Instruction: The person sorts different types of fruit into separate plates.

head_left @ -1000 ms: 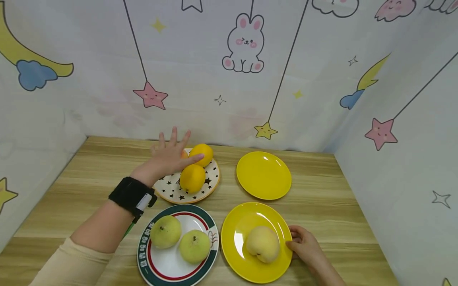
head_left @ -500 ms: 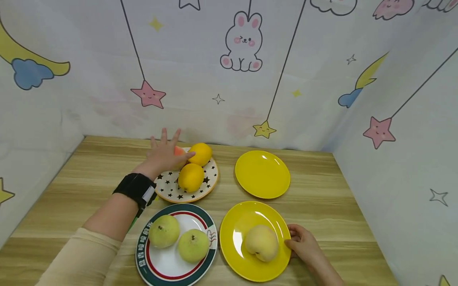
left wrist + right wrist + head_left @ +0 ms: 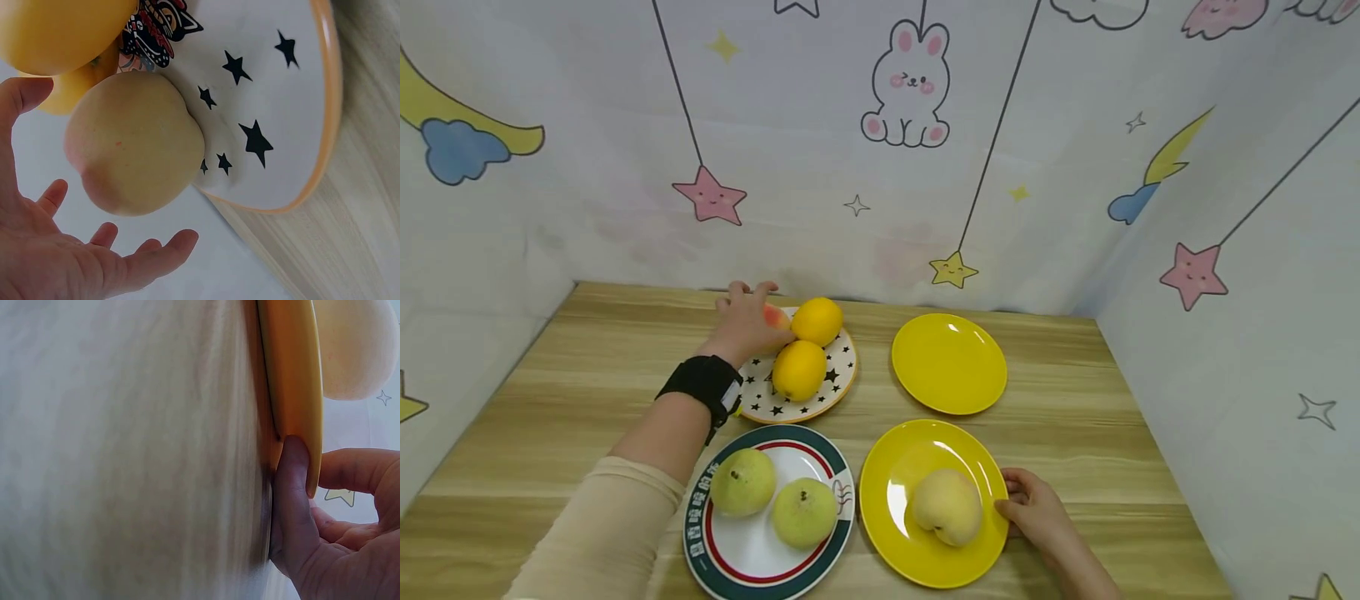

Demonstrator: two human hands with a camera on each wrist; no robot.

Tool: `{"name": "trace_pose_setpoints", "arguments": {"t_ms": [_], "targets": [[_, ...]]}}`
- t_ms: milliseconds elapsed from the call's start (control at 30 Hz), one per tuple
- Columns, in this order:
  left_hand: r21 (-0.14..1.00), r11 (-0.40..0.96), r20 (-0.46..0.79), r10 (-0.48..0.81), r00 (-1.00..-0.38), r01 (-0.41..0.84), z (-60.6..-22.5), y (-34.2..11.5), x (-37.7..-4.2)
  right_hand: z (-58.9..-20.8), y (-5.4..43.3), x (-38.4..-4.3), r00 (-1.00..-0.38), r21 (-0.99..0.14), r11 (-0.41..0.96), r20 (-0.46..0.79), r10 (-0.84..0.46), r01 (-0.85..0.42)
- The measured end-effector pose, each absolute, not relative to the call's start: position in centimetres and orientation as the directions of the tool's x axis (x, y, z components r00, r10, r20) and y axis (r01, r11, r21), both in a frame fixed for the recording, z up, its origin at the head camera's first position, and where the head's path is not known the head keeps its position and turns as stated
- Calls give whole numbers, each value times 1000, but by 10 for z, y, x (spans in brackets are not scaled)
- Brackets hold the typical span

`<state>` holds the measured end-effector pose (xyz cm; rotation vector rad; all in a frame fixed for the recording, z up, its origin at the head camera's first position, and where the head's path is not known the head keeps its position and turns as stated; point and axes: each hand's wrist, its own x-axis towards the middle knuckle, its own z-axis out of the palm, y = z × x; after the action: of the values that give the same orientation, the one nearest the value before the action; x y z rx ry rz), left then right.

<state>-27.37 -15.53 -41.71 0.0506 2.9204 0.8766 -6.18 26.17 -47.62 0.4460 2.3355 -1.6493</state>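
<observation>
wall (image 3: 820, 108): pale, one printed rabbit (image 3: 912, 92) at the back.
worktop (image 3: 1060, 433): one, wood-grained, bearing four plates.
green-rimmed plate (image 3: 786, 462): one, near left; the left sleeve (image 3: 602, 525) lies close beside it, so a low pull-back might knock it.
near yellow plate (image 3: 887, 542): first of two yellow ones; lifting the held rim would likely tilt it and set its peach rolling.
star plate (image 3: 841, 354): one, far left, crowded with fruit at the back.
far yellow plate (image 3: 949, 363): second yellow one, far right.
left hand (image 3: 745, 321): grip spread wide about the far peach, holding nothing; closing carelessly could push a lemon over the rim.
right hand (image 3: 1036, 510): grip pinched on the near yellow plate's rim, one digit above, one beneath.
green fruit (image 3: 743, 483): two, on the green-rimmed plate.
peaches: two; near peach (image 3: 949, 508) on the near yellow plate, far peach (image 3: 134, 144) at the star plate's back; smooth, so a fingertip hold may slip.
lemons (image 3: 800, 371): two, on the star plate.
</observation>
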Motion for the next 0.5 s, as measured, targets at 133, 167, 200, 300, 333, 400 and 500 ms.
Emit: {"name": "trace_pose_setpoints", "arguments": {"t_ms": [133, 167, 200, 300, 333, 400, 500], "targets": [[549, 836, -81, 40, -996, -11, -421, -153, -277, -478, 263, -62, -920, -871, 300, -379, 97, 390], [547, 837, -84, 35, -996, -17, -422, -153, -278, -478, 263, -62, -920, -870, 299, -379, 103, 392], [544, 839, -86, 30, -996, -22, -422, -153, -278, -478, 263, -63, -919, -869, 298, -379, 108, 394], [541, 841, -91, 23, -996, -30, -424, -152, -279, -479, 263, -63, -917, -867, 301, -379, 121, 398], [540, 841, -91, 23, -996, -30, -424, -151, -280, -479, 263, -63, -917, -866, 302, -379, 120, 398], [538, 842, -86, 25, -996, -25, -426, -151, -281, -479, 264, -63, -918, -867, 301, -380, 114, 397], [536, 844, -72, 33, -997, -11, -428, -148, -284, -479, 265, -63, -919, -869, 298, -383, 99, 394]]}}
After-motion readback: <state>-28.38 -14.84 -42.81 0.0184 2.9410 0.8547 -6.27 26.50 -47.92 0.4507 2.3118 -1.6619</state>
